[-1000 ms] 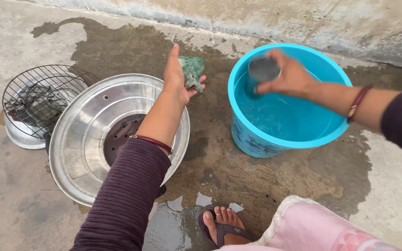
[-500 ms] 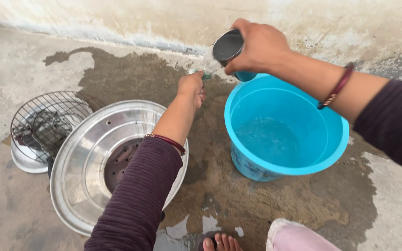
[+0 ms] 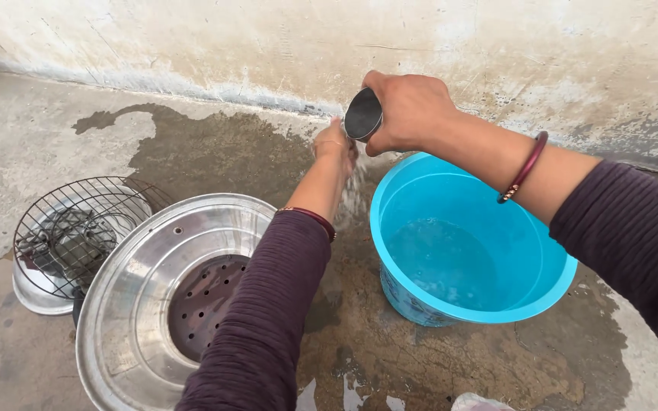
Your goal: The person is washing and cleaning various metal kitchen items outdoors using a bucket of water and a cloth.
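Note:
My right hand (image 3: 409, 110) grips a small steel cup (image 3: 362, 116), tipped so that water spills out of it. Directly under the stream my left hand (image 3: 333, 144) is closed, stretched out over the wet concrete floor (image 3: 215, 152); the green scrub pad it held earlier is hidden inside the fist. Water runs down off that hand. A turquoise plastic bucket (image 3: 550, 289) with some water in it stands just right of my left hand and below the cup.
A large round steel lid (image 3: 138, 281) with a perforated dark centre lies at lower left under my left forearm. Beside it, a wire rack (image 3: 78, 228) rests on a steel bowl. A stained wall (image 3: 496, 46) runs along the back.
My right hand lifted the cup out of the bucket and tipped it over my left hand. The left hand closed around the green scrub pad and reached forward under the water.

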